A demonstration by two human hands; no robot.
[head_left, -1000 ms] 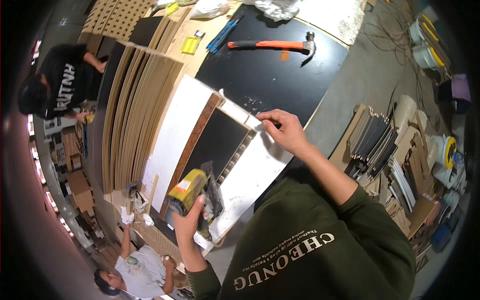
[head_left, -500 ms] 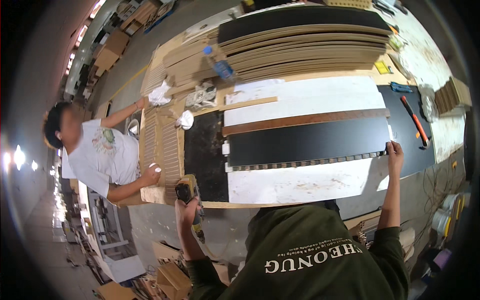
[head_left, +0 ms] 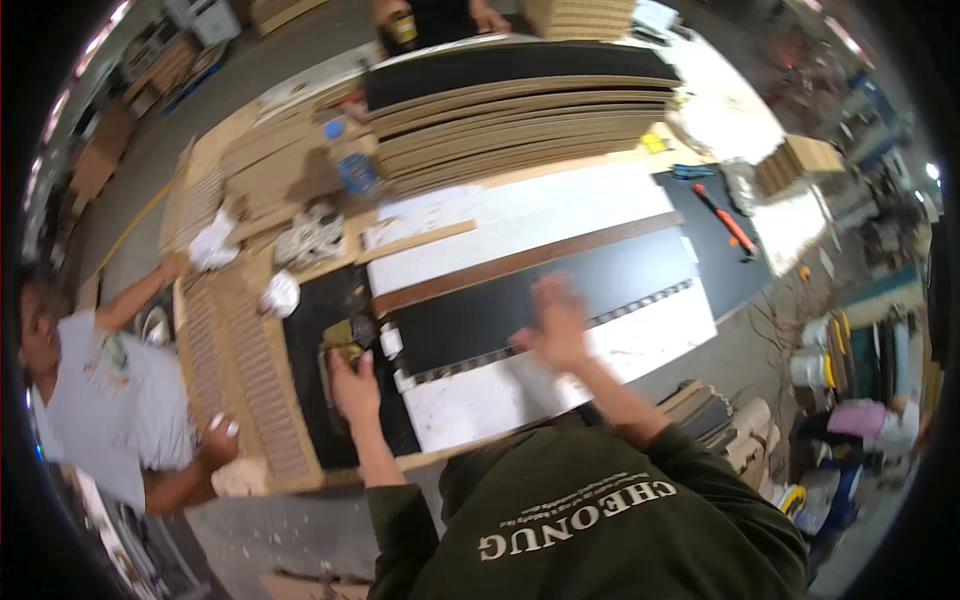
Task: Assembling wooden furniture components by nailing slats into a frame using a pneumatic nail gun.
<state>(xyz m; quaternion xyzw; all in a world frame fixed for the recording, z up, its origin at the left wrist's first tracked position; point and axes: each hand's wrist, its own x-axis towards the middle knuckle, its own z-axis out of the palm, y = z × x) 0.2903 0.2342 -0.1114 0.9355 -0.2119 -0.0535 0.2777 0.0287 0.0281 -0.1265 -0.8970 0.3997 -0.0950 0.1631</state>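
Grey concrete floor [head_left: 200,90]; cluttered workbench [head_left: 250,160]; stacked brown boards [head_left: 520,120]; buckets [head_left: 810,365] at right.

Blue-labelled clear bottle [head_left: 352,165] near the worktop's far-left corner, by stacked boards (no signs, no screens visible).

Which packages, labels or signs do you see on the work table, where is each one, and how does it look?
Bottle: upper left, beside the stacked brown boards; blue cap, blue label band.
Small pack: far side, at the stack's right end; flat, yellow.
Label: on the black panel's left end, near the left hand; small, white.
No screens.
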